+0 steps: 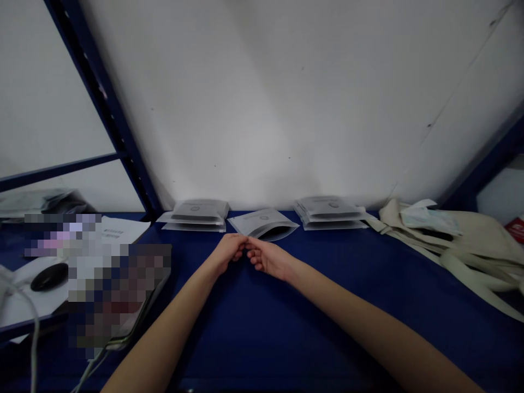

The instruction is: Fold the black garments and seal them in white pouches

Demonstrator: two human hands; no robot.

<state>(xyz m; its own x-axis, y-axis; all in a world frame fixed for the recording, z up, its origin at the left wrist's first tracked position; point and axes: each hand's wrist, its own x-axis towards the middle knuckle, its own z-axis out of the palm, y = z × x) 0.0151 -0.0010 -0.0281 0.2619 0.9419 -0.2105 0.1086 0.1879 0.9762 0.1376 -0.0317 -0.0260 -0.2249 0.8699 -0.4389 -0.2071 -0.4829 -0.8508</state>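
Note:
A frosted plastic zip bag (262,217) with grey print and a round mark lies in the middle, its near edge gaping to show a dark inside. At the left end of this mouth, my left hand (229,251) has its fingers curled and pinched together. My right hand (268,257) meets it there, thumb and forefinger closed at the bag's near edge and the other fingers bent. The two hands' fingertips touch or nearly touch. Whatever small part of the bag sits between the fingers is hidden.
Stacks of similar bags stand at the left (200,212) and right (331,210) against the white wall. Beige cloth straps (470,234) lie on the right of the blue table (262,338). Papers, a black mouse (49,277) and white cables (36,333) are on the left.

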